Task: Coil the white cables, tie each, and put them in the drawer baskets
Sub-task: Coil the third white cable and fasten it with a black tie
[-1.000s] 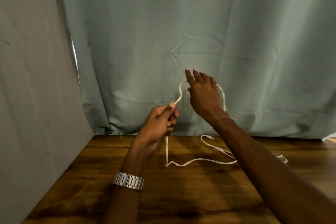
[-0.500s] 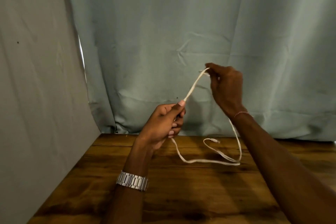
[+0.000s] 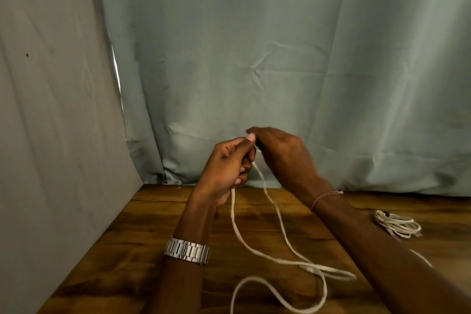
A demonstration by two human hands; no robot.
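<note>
White cable (image 3: 257,250) (brown wooden table (image 3: 142,232))

Glossy wooden table (image 3: 153,232), matt creased cloth backdrop (image 3: 254,46), metal watch (image 3: 187,250)

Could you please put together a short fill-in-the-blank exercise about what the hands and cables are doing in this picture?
1. The left hand and the right hand meet above the wooden ____, both on the loose white cable.
2. The metal watch sits on the ____ wrist.
3. The coiled cable bundle lies to the ____ of the right forearm.
4. Behind the table hangs a pale green ____.

Missing words: table; left; right; curtain
</note>
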